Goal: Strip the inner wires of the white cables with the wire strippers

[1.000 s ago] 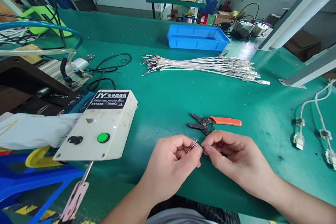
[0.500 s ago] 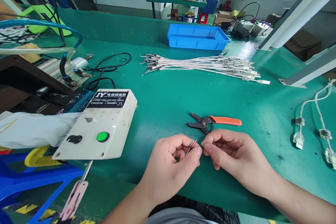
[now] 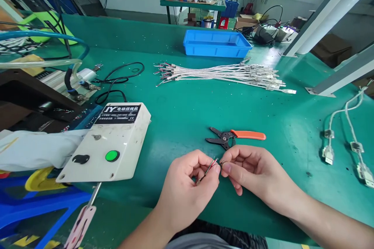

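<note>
Thin wires (image 3: 210, 166), red, white and dark, stick out from between the thumb and fingers of my left hand (image 3: 189, 186). My right hand (image 3: 253, 175) pinches at the wire tips, its thumb and forefinger almost touching my left thumb. What sits in that right pinch is too small to make out. Just beyond my right fingers lie wire strippers (image 3: 228, 137) with black jaws spread and an orange handle. A bundle of white USB cables (image 3: 216, 73) rests farther back, bare coloured wire ends to the left and plugs to the right.
At the left stands a white wire-twisting machine (image 3: 117, 136) with a green button. A blue bin (image 3: 217, 44) is behind the cable bundle. Two USB cable ends (image 3: 329, 151) lie at the right, near grey metal posts (image 3: 321, 19). A black cord (image 3: 117, 79) curls at the left.
My hands stay close together over the wires, with small finger movements. The wires in my left hand lean more to the right now. The whole view has shifted slightly.
</note>
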`<action>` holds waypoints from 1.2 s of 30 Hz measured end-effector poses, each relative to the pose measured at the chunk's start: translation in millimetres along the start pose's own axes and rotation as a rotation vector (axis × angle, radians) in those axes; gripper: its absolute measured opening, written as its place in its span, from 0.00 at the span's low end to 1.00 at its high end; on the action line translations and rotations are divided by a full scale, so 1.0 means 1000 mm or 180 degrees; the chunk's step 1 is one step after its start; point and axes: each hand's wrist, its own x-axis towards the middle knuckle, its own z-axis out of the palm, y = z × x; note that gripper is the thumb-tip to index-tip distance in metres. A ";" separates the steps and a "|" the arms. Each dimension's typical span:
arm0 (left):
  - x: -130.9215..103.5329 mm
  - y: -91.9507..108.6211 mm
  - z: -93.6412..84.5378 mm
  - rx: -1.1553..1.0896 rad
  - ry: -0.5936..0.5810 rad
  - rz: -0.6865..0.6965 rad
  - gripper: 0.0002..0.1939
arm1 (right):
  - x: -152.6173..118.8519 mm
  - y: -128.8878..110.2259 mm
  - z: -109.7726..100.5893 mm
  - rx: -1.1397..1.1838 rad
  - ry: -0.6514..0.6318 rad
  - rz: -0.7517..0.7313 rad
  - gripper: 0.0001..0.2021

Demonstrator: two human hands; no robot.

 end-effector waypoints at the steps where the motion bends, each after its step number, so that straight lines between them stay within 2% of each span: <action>1: 0.000 0.000 0.001 0.0042 0.0028 0.0014 0.14 | 0.000 0.000 0.000 0.0017 0.0002 0.0017 0.16; 11: 0.001 -0.005 0.005 0.0337 0.0201 0.0317 0.12 | 0.002 -0.001 0.001 0.0019 -0.0002 0.0010 0.15; 22: 0.000 -0.003 0.007 0.0419 0.0212 0.0222 0.12 | 0.001 0.003 0.000 -0.0242 0.0083 -0.0189 0.09; 26: 0.000 -0.003 0.007 0.0430 0.0275 0.0341 0.11 | 0.000 0.002 0.001 -0.0249 0.0028 -0.0270 0.07; 30: 0.000 -0.002 0.005 0.0348 0.0188 0.0195 0.14 | 0.000 0.003 0.000 -0.0116 0.0030 -0.0202 0.11; 36: 0.002 0.002 0.001 -0.0205 -0.0058 -0.0056 0.13 | -0.001 0.006 -0.002 0.0167 0.0350 -0.0294 0.17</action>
